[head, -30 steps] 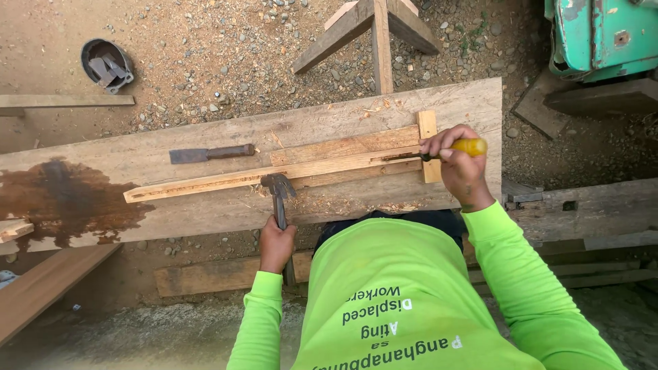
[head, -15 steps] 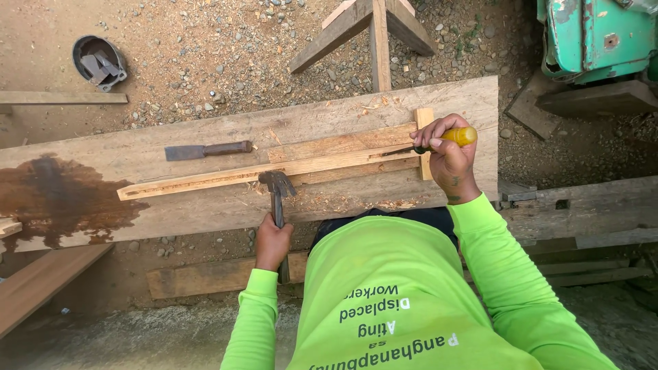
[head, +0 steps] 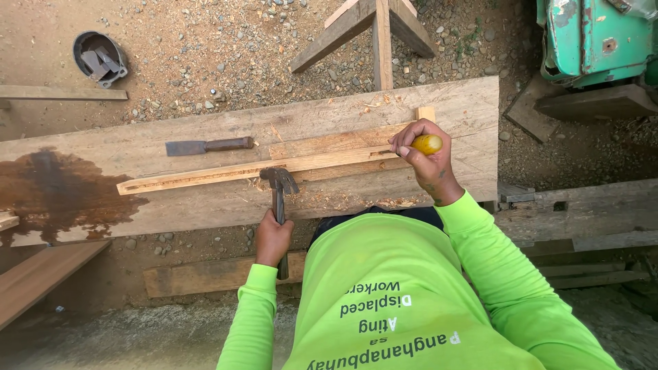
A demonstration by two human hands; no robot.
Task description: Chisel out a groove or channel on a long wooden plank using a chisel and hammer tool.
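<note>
While the left hand [head: 273, 240] grips a hammer [head: 278, 199] resting head-down on the surface [head: 205, 205], the right hand [head: 421, 161] clasps a yellow-handled chisel [head: 426, 144] against the wooden strip [head: 226, 175] just beyond the hammer head.

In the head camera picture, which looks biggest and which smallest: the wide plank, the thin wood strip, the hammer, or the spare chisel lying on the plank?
Largest to smallest:
1. wide plank
2. thin wood strip
3. hammer
4. spare chisel
</note>
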